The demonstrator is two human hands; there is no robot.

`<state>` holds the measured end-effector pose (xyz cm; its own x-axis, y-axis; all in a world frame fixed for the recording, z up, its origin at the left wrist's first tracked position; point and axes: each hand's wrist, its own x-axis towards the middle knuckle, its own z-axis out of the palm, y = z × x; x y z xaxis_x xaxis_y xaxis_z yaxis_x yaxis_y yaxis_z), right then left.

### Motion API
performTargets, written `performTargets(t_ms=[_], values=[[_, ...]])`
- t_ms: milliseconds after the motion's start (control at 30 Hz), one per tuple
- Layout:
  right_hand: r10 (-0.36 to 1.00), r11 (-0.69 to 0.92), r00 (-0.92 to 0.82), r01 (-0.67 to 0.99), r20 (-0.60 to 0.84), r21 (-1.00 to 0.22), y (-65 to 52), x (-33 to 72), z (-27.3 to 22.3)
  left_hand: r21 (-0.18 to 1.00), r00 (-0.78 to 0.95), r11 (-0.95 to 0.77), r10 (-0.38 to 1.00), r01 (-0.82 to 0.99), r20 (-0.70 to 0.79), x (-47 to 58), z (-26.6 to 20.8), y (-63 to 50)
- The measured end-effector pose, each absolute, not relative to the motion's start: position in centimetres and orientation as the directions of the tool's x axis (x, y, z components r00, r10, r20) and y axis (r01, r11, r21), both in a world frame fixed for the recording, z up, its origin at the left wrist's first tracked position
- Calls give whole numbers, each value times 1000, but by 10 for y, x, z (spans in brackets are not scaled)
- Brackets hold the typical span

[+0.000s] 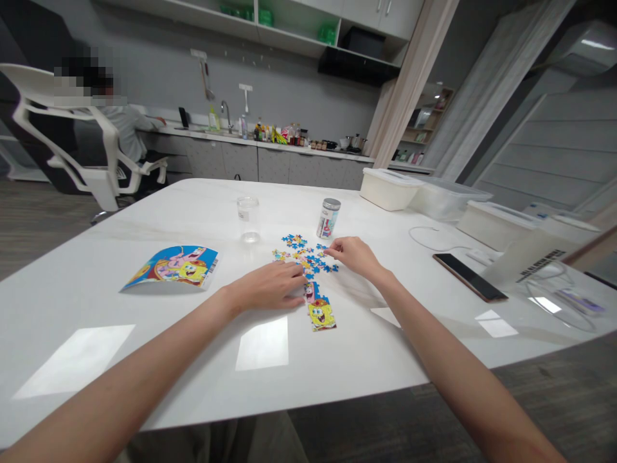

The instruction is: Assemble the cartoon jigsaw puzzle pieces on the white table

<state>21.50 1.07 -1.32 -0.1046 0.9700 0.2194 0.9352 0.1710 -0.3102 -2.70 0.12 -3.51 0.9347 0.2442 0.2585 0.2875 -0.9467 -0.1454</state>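
Note:
Loose jigsaw puzzle pieces (pixel 313 262), mostly blue and yellow, lie in a pile mid-table. My left hand (pixel 270 286) rests at the pile's left side, fingers loosely stretched out and thumb apart. Just right of its thumb is a joined puzzle section (pixel 321 315) showing a yellow cartoon face, its upper part partly behind the fingers. At the right edge of the pile, my right hand (pixel 355 254) has thumb and forefinger pinched on a small blue puzzle piece. A curled picture sheet (pixel 180 265) with the same cartoon characters lies to the left.
Behind the pile stand a clear plastic cup (pixel 249 220) and a printed tin (pixel 328 218) with a metal lid. Storage boxes (pixel 389 190), a phone (pixel 468 276) and cables are at the right. Beyond the table, a person (pixel 128 128) sits by a white chair (pixel 103 183).

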Motion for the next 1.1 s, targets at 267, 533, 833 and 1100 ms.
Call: performTargets(t_ms=[267, 533, 833, 1100], values=[[955, 79, 38, 922, 293, -379, 11, 213, -10, -142, 928, -947, 238, 287, 287, -29, -37, 2], [952, 231, 0, 653, 305, -722, 24, 220, -31, -120, 925, -952, 238, 283, 297, -29, -38, 3], [882, 360, 10, 628, 471, -689, 31, 219, -37, -167, 933, -940, 250, 298, 257, -28, -36, 2], [862, 346, -49, 783, 504, -516, 23, 219, -26, -150, 929, -940, 260, 305, 262, -29, -38, 2]])
